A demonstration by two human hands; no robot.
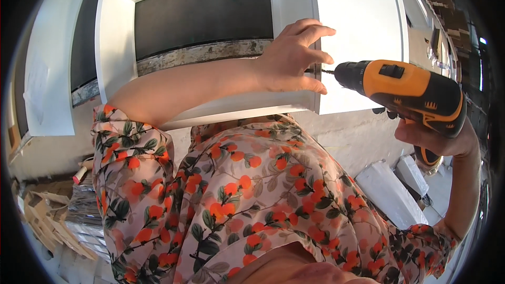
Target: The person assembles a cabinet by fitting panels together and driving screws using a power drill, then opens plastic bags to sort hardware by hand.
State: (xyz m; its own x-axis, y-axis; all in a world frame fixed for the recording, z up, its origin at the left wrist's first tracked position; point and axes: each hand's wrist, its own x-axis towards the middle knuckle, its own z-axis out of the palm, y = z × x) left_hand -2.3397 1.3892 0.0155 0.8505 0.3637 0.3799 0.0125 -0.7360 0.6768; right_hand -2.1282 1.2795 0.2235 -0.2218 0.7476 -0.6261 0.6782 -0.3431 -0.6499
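My right hand [439, 138] grips the handle of an orange and black cordless drill [407, 92]. The drill's bit points left at the front edge of a white cabinet side panel [315, 81]. My left hand [294, 58] reaches across from the left, with its fingers curled around that panel edge just beside the bit tip. The white cabinet [118, 47] is open at the front, with a dark back wall inside. Whether a screw sits at the bit tip is hidden by my fingers.
A white door panel [363, 26] stands right of the cabinet. Wrapped white packages [392, 192] lie on the floor at lower right. Cardboard pieces and stacked sheets [58, 221] lie at lower left. A second white panel [50, 73] leans at the left.
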